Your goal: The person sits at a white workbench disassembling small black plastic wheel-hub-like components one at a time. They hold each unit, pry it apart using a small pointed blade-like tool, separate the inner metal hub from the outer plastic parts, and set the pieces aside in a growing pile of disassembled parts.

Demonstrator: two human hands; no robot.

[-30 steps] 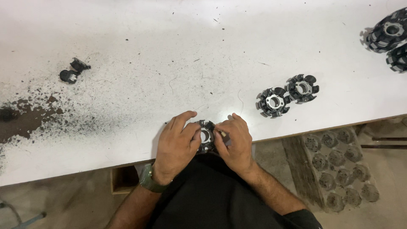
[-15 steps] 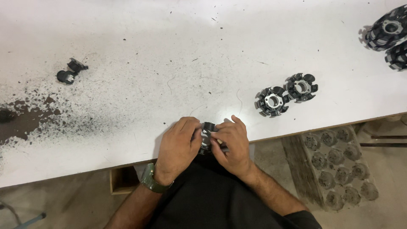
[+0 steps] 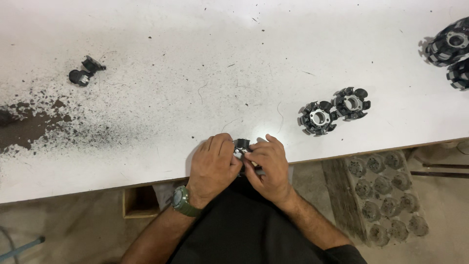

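At the near edge of the white table, both my hands close around one small black round part with radial teeth and a metal centre. My left hand, with a green watch on its wrist, covers the part's left side. My right hand grips its right side, fingertips on the rim. Most of the part is hidden under my fingers. Two similar toothed round parts lie side by side on the table to the right, out of my hands' touch.
More toothed parts sit at the far right edge. A small black piece lies at upper left, above a spread of dark dust and debris. Below the table to the right, a tray holds several round parts.
My hands have stayed at the table's edge, shifting slightly around the part. The part has turned a little between my fingers.
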